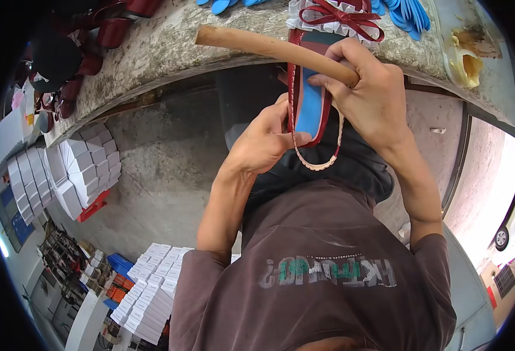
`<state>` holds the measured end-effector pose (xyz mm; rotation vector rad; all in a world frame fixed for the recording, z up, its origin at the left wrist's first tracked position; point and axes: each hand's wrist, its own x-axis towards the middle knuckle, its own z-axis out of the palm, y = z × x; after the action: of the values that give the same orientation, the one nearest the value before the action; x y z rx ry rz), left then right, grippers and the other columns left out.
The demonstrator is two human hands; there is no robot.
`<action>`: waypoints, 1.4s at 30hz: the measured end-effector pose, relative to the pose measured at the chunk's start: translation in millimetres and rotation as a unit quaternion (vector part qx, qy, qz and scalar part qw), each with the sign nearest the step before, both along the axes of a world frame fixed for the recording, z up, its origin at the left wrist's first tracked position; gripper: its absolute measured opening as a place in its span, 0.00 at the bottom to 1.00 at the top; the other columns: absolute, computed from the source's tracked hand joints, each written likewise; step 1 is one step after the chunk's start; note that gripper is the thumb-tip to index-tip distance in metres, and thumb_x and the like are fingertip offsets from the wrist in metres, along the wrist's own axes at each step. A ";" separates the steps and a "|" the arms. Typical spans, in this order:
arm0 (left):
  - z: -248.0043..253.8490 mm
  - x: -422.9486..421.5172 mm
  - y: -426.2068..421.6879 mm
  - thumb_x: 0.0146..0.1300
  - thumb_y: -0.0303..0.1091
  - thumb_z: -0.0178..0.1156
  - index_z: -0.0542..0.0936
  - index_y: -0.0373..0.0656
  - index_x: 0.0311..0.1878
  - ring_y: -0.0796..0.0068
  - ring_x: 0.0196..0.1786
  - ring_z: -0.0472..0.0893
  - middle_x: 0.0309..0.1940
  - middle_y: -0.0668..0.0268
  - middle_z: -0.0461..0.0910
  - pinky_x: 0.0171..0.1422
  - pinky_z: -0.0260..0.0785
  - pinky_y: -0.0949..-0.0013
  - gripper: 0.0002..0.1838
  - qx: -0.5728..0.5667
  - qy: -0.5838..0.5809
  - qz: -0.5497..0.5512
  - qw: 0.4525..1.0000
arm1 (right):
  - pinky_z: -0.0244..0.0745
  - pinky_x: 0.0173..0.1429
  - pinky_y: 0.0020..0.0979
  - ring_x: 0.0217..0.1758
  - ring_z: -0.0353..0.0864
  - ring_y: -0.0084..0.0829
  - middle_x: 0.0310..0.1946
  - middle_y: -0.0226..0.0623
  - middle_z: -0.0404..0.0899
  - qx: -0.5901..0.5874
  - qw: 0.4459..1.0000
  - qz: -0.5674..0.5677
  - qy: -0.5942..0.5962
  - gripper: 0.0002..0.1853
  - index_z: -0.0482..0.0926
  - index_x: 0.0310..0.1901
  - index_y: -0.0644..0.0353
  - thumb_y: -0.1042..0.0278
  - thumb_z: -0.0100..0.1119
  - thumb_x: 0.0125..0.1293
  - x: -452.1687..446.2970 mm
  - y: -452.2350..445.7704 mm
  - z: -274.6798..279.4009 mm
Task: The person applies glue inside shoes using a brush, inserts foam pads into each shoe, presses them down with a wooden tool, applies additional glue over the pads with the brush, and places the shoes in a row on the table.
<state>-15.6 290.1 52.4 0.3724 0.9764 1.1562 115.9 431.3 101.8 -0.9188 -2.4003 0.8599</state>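
A dark red shoe (325, 117) with a ruffle and a red bow (340, 19) at its far end lies between my hands, over the table's near edge. Inside it shows a blue insole (310, 108). My left hand (263, 137) grips the shoe's near end on its left side, thumb on the rim. My right hand (371, 93) is closed round the near end of a wooden stick (263, 48), with fingertips at the insole's right edge. The stick slants across above the shoe. A thin strap (318, 168) loops below the shoe.
Blue insole pieces (407, 17) lie on the worn table (170, 41). Dark red shoes (114, 32) stand at its left. A tub with yellowish glue (471, 64) is at the right. White boxes (85, 167) are stacked left, more white boxes (152, 286) lower left.
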 end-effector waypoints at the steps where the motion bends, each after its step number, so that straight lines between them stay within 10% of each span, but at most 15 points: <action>1: -1.8 0.0 -0.8 0.54 0.13 0.61 0.69 0.35 0.64 0.76 0.60 0.71 0.56 0.68 0.71 0.68 0.61 0.70 0.31 0.002 0.005 -0.002 1.000 | 0.72 0.27 0.27 0.23 0.80 0.23 0.23 0.35 0.80 0.002 1.000 -0.007 -0.020 0.15 0.79 0.42 0.59 0.77 0.73 0.53 -0.2 -0.6 -0.2; 4: 0.6 1.2 -1.7 0.55 0.15 0.62 0.69 0.36 0.65 0.76 0.60 0.72 0.56 0.67 0.72 0.68 0.63 0.69 0.31 0.013 0.012 -0.010 1.000 | 0.77 0.31 0.31 0.30 0.85 0.29 0.36 0.41 0.85 0.177 0.983 -0.018 0.051 0.21 0.81 0.49 0.59 0.77 0.73 0.52 7.1 -4.8 2.8; 8: 0.0 -5.0 -3.0 0.62 0.20 0.61 0.70 0.38 0.64 0.72 0.56 0.78 0.54 0.64 0.77 0.59 0.72 0.68 0.26 0.040 -0.040 -0.003 0.998 | 0.82 0.41 0.35 0.43 0.87 0.42 0.56 0.47 0.81 0.093 0.989 0.108 -0.038 0.29 0.78 0.58 0.63 0.75 0.70 0.50 26.9 -23.0 23.1; 19: 9.1 -0.4 -3.1 0.59 0.17 0.62 0.70 0.37 0.64 0.76 0.53 0.77 0.51 0.66 0.77 0.57 0.72 0.69 0.28 -0.016 0.036 -0.002 0.999 | 0.81 0.43 0.37 0.42 0.86 0.45 0.55 0.45 0.81 0.088 0.988 0.071 -0.106 0.22 0.81 0.54 0.64 0.75 0.60 0.54 13.0 -13.8 12.4; 21: 15.6 -3.4 0.3 0.58 0.16 0.62 0.70 0.36 0.65 0.80 0.52 0.77 0.52 0.68 0.77 0.55 0.72 0.74 0.30 -0.003 -0.012 -0.012 1.000 | 0.80 0.44 0.35 0.43 0.87 0.38 0.53 0.44 0.83 -0.121 0.974 0.190 0.034 0.18 0.82 0.51 0.66 0.70 0.59 0.61 30.0 15.0 32.9; 25: 9.4 -13.3 -7.9 0.62 0.24 0.58 0.67 0.31 0.67 0.64 0.58 0.78 0.58 0.56 0.76 0.64 0.70 0.62 0.29 0.054 -0.091 -0.001 0.994 | 0.75 0.48 0.26 0.40 0.78 0.27 0.41 0.38 0.82 0.053 0.958 -0.235 0.157 0.50 0.80 0.50 0.69 0.22 0.25 0.69 155.3 49.6 98.4; 27: 10.1 -16.0 -8.7 0.70 0.39 0.47 0.64 0.25 0.69 0.44 0.63 0.76 0.62 0.42 0.73 0.71 0.64 0.46 0.31 0.028 -0.190 0.076 0.978 | 0.75 0.37 0.21 0.28 0.78 0.24 0.34 0.37 0.83 -0.003 0.935 -0.304 0.180 0.40 0.80 0.51 0.70 0.32 0.38 0.74 219.1 61.3 101.0; 33: -12.3 -29.2 -2.8 0.71 0.70 0.31 0.61 0.27 0.71 0.49 0.61 0.77 0.64 0.39 0.71 0.68 0.66 0.52 0.50 0.050 -0.235 0.007 0.971 | 0.75 0.36 0.25 0.30 0.81 0.26 0.31 0.40 0.84 -0.093 0.940 -0.307 0.117 0.16 0.83 0.45 0.70 0.62 0.55 0.73 206.6 97.4 68.4; 35: 4.9 -15.2 4.1 0.62 0.82 0.28 0.61 0.29 0.72 0.54 0.59 0.79 0.60 0.39 0.74 0.63 0.72 0.57 0.59 -0.028 -0.087 0.066 0.994 | 0.78 0.39 0.26 0.34 0.83 0.28 0.35 0.43 0.86 0.008 0.930 -0.321 0.177 0.15 0.84 0.47 0.71 0.65 0.57 0.72 221.7 81.8 96.4; 37: 27.8 4.0 17.3 0.62 0.82 0.28 0.60 0.31 0.73 0.56 0.53 0.82 0.56 0.39 0.77 0.55 0.76 0.61 0.59 -0.037 -0.094 0.087 0.991 | 0.79 0.44 0.27 0.36 0.84 0.28 0.41 0.46 0.86 0.066 0.912 -0.306 0.266 0.15 0.84 0.48 0.72 0.66 0.56 0.72 231.9 71.9 112.0; 42: 32.6 20.7 24.5 0.61 0.83 0.28 0.58 0.32 0.73 0.56 0.39 0.84 0.47 0.40 0.81 0.47 0.76 0.62 0.59 0.062 -0.060 0.150 0.985 | 0.82 0.48 0.33 0.41 0.86 0.34 0.43 0.51 0.85 -0.075 0.964 -0.245 0.066 0.15 0.81 0.47 0.77 0.70 0.56 0.70 244.1 73.3 116.0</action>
<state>5.0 314.6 85.0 0.2561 0.8754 1.5006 359.9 504.7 217.9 -1.3893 -1.8868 0.8782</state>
